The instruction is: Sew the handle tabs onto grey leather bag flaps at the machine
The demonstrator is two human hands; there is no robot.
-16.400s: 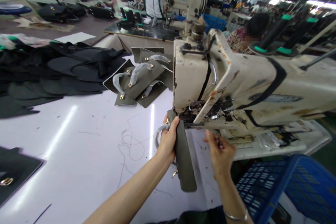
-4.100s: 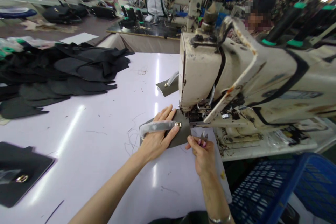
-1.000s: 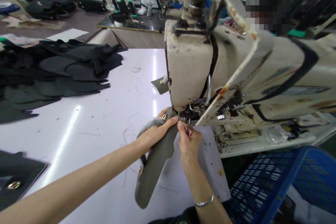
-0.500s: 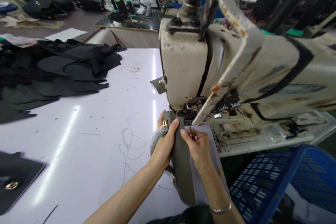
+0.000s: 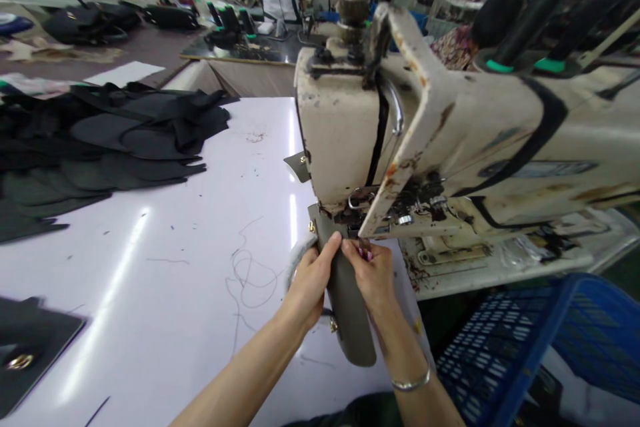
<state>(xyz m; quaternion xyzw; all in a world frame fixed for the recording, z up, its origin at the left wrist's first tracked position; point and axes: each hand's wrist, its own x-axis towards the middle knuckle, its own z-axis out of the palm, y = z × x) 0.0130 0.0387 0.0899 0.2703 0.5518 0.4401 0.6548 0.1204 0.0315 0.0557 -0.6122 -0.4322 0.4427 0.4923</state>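
Note:
A long grey-green bag panel (image 5: 351,317) lies under the needle end of the sewing machine (image 5: 345,133). My left hand (image 5: 311,280) is closed on its left side, thumb on top. My right hand (image 5: 374,277) pinches the right edge, and a small tool with a pinkish part (image 5: 365,254), perhaps thread snips, is tucked in its fingers. Gold-coloured fittings (image 5: 333,325) sit along the panel's left edge. A curved strap in clear wrapping (image 5: 299,255) bends out beside my left hand, partly hidden by it. The far end of the panel reaches the presser foot area.
Dark cut pieces (image 5: 125,127) are heaped on the white table (image 5: 165,307) at left. Another panel with a gold fitting (image 5: 30,347) lies at front left. A small grey-green piece (image 5: 299,165) shows behind the machine head. A blue plastic basket (image 5: 555,327) stands at right.
The panel has slid forward, away from me, under the machine, and its near end sits higher in view. My right hand has shifted slightly left. The view has turned a little.

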